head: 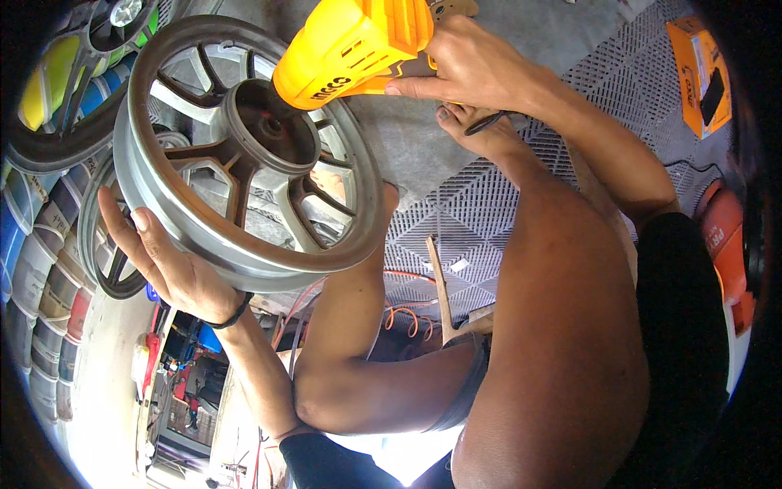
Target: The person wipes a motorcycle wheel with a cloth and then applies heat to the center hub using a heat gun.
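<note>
A bare metal motorcycle wheel rim (244,257) with split spokes stands tilted before me at the upper left. My left hand (177,275) supports its outer edge from the lower left, palm against the rim, fingers extended. In my right hand (470,67) is a yellow Ingco power tool (348,55), gripped by its handle. The tool's front end is at the opening of the wheel hub (272,122); its tip is hard to see in the dark hub, where a faint reddish glow shows.
Other wheels (46,147) lean at the left beside stacked plastic containers (49,244). An orange Ingco box (696,79) is at the upper right. A wooden stick (438,281) and coiled orange hose (406,318) lie between my legs, over grey floor tiles (452,208).
</note>
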Demonstrator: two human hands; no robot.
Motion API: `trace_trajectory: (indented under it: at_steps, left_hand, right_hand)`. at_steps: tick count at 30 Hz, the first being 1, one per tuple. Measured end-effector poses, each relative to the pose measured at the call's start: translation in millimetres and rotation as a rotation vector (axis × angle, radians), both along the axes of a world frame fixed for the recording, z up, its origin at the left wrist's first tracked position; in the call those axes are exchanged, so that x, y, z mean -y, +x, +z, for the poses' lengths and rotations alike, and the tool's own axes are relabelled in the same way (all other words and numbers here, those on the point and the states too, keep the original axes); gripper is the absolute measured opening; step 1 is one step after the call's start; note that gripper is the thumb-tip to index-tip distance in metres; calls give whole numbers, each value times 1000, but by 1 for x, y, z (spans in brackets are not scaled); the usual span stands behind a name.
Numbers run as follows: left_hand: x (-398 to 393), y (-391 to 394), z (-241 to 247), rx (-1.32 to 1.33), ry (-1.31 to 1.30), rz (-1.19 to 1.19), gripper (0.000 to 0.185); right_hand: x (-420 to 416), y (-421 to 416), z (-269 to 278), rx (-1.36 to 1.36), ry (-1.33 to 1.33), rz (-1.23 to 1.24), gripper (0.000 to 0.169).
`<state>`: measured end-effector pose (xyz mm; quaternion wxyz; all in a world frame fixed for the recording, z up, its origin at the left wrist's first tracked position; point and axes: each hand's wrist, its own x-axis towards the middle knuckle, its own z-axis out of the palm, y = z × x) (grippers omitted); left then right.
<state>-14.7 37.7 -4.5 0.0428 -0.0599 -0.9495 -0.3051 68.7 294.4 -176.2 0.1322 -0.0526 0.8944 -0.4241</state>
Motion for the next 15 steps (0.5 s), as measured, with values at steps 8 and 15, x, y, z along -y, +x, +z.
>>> trace_trajectory:
  at_steps: [8, 15]
  left_hand:
    - [-4, 1, 1, 78, 124, 50, 55]
    - [3, -2, -2, 5, 51, -32, 56]
  right_hand:
    - [7, 13, -14, -272, -82, -133, 55]
    - [14, 15, -15, -343, -116, -176, 53]
